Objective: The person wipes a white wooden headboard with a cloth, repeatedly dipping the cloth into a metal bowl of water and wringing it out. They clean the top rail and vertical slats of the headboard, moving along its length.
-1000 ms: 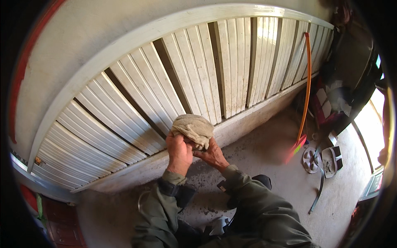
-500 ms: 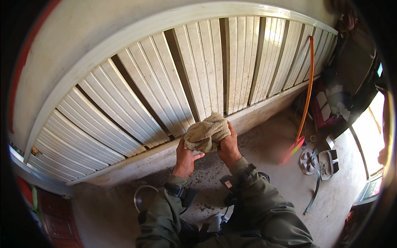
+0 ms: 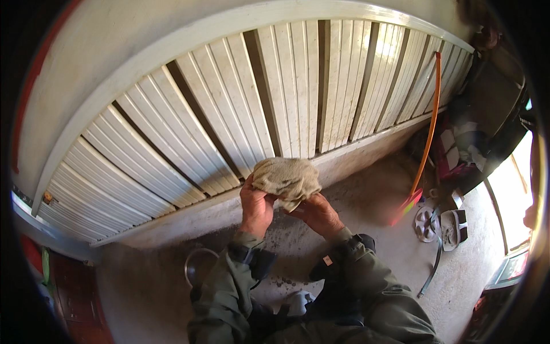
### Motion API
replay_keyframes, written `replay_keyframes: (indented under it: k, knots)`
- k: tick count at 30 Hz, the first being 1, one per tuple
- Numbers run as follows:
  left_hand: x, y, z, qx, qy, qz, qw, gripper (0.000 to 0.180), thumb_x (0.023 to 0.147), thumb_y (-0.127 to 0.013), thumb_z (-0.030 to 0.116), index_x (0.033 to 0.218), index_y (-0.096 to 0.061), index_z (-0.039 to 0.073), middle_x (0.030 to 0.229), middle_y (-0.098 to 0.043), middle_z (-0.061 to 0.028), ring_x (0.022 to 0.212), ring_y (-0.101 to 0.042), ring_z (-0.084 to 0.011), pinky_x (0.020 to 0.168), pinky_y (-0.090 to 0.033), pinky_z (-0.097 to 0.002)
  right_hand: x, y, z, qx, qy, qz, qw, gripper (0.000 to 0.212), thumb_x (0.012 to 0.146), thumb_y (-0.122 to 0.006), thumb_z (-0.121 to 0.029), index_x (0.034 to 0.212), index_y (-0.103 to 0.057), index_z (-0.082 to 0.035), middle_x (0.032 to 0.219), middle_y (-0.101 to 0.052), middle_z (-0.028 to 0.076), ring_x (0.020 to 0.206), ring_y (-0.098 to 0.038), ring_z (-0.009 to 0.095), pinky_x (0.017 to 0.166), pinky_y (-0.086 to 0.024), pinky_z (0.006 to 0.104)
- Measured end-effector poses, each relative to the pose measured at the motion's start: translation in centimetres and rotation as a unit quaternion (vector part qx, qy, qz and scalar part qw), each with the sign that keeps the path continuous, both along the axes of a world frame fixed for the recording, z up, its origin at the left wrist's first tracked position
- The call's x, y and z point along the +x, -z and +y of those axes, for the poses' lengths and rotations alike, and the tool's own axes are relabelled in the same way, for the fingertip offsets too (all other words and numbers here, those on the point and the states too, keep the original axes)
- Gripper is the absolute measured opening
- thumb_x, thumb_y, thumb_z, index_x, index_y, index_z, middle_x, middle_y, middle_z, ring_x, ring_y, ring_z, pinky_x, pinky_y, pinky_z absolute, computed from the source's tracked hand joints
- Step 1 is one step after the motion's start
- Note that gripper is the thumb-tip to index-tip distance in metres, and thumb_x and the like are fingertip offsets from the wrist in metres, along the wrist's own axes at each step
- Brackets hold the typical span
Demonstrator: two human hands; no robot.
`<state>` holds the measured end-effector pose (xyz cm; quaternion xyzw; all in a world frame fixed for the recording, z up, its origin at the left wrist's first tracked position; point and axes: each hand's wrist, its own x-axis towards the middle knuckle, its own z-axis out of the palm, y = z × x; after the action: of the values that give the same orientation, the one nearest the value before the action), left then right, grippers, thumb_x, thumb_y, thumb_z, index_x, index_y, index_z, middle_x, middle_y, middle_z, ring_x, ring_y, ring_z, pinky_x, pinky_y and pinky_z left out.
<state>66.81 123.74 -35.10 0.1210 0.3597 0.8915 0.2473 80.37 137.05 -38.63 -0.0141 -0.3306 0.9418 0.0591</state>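
Note:
A bunched beige cloth (image 3: 286, 176) is held up between my two hands, in front of the lower edge of a white slatted radiator (image 3: 235, 92). My left hand (image 3: 256, 209) grips its left side, with the fingers partly hidden under the folds. Under the cloth's lower right edge, my right hand (image 3: 319, 215) is closed on it, palm side partly turned away. A corner of the cloth hangs down between the hands.
An orange-handled broom (image 3: 427, 137) leans against the radiator's right part. Pale sandals (image 3: 452, 229) and a dark strap (image 3: 438, 266) lie on the concrete floor. A round metal bowl (image 3: 197, 266) stands left of my forearm. At lower left is a dark red cabinet (image 3: 80, 298).
The cloth has been turned and refolded, with a corner now hanging down. My right hand has moved from its right side to beneath its lower edge.

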Motion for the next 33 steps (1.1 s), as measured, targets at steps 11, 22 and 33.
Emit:
replay_keyframes:
  k: [11, 22, 33]
  knots:
    - [1.9, -0.9, 0.2, -0.126, 0.109, 0.022, 0.986, 0.054, 0.091, -0.063, -0.015, 0.142, -0.053, -0.002, 0.133, -0.067, -0.0155, 0.118, -0.070, -0.0320, 0.096, -0.064, -0.0461, -2.7, 0.5, 0.1, -0.137, 0.203, -0.003, 0.970, 0.053, 0.107, -0.063, -0.041, 0.149, -0.052, -0.010, 0.142, -0.063, 0.008, 0.129, -0.063, 0.026, 0.106, -0.054, 0.0443]
    - [-4.7, 2.2, -19.0, -0.348, 0.016, 0.082, 0.934, 0.062, 0.098, -0.070, 0.018, 0.152, -0.045, -0.001, 0.136, -0.062, -0.0227, 0.123, -0.064, -0.0307, 0.090, -0.063, -0.0449, -2.5, -2.5, 10.6, -0.055, 0.422, -0.047, 0.904, 0.065, 0.102, -0.071, -0.041, 0.150, -0.048, -0.004, 0.146, -0.060, 0.016, 0.125, -0.067, 0.035, 0.094, -0.065, 0.0538]
    - [-7.5, 8.9, -39.6, -0.486, -0.050, -0.079, 0.869, 0.040, 0.093, -0.073, 0.020, 0.128, -0.057, 0.007, 0.106, -0.067, -0.0128, 0.096, -0.067, -0.0254, 0.069, -0.065, -0.0464, -7.7, -24.5, 16.3, 0.259, 0.529, 0.067, 0.805, 0.067, 0.090, -0.083, -0.036, 0.130, -0.057, 0.012, 0.127, -0.062, 0.024, 0.105, -0.069, 0.035, 0.088, -0.063, 0.0473]
